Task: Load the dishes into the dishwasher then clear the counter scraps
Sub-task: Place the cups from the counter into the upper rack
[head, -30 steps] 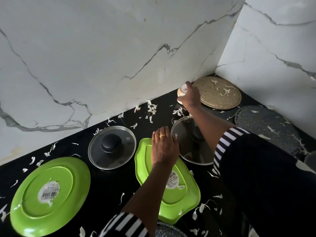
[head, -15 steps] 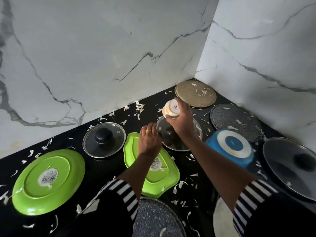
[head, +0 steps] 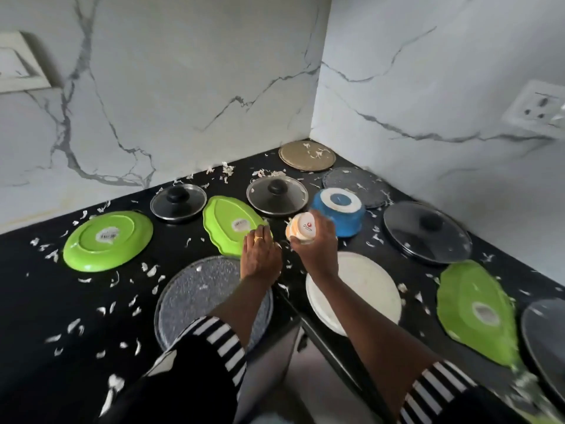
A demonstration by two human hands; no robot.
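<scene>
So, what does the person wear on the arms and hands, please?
Both sleeves are black and end in black-and-white striped cuffs, left cuff and right cuff. The forearms are bare. The left hand has a gold ring on one finger; the right hand shows none.

Both forearms reach forward side by side, bare below striped sleeves (head: 218, 341). The left hand (head: 261, 255) lies palm down, fingers straight and together, a ring (head: 258, 238) on one finger. The right hand (head: 316, 243), just beside it, curls its fingers round a small cup (head: 302, 231).
</scene>
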